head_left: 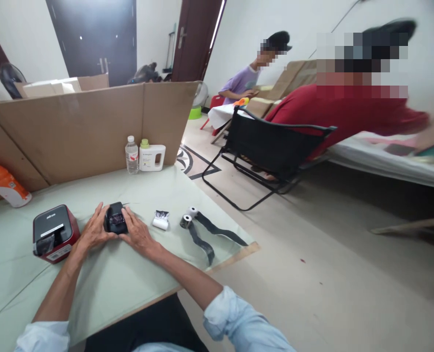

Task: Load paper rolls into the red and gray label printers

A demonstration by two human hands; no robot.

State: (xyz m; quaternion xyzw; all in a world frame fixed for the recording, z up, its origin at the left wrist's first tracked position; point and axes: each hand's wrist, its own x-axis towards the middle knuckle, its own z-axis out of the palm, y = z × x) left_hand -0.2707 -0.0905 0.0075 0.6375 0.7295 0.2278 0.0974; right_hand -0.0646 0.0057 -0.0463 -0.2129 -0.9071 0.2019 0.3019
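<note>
A person's left hand (95, 230) and right hand (138, 232), fingers extended and thumbs near each other, cup the sides of a small black rounded-corner device with a glossy window (116, 220) on a smooth pale-green tabletop (110, 283). Left, a boxy red-and-black plastic machine (55, 233) bears pale lettering too small to read. Right lie a stubby white roll (160, 222) and two small rolls trailing wavy dark strips (186, 221). Far, a clear plastic bottle (131, 156) touches or nearly touches a white handled jug (152, 158), its label illegible.
</note>
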